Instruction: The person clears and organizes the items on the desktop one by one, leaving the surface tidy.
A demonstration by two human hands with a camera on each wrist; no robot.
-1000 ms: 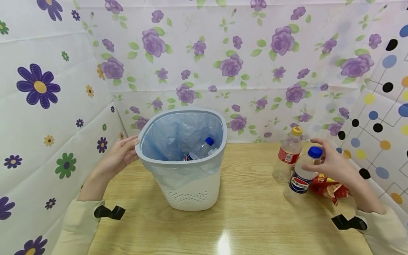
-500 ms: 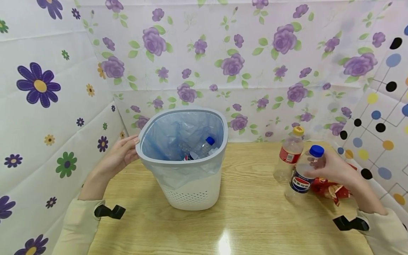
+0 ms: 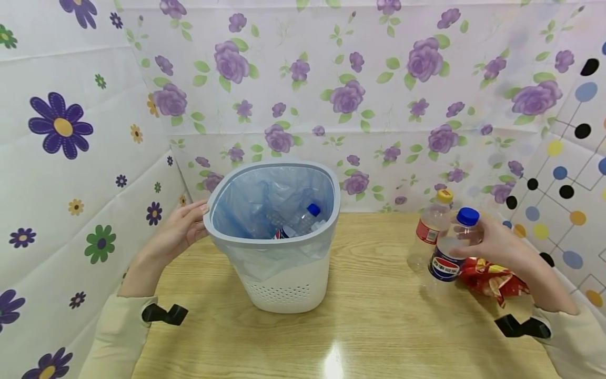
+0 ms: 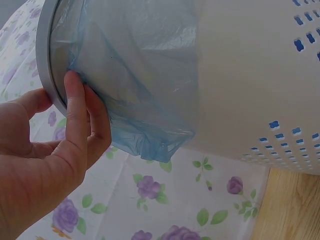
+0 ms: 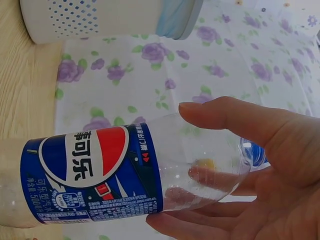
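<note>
head view: gripping the clear, blue-capped plastic bottle (image 3: 445, 267) nearly upright in the right hand (image 3: 503, 245); well to that hand's left, pinching the white, blue-lined plastic bin (image 3: 290, 301) at its rim with the left hand (image 3: 181, 226).

In the head view, the held bottle (image 3: 445, 267) covers part of the yellow-capped bottle (image 3: 418, 257), whose label print is too small to read. The right hand (image 3: 497, 243) hides some of the red packet (image 3: 494, 283). The front of the bin (image 3: 286, 292) conceals the lower end of the inner bottle (image 3: 306, 220). The right wrist view crops the held bottle's base.
</note>
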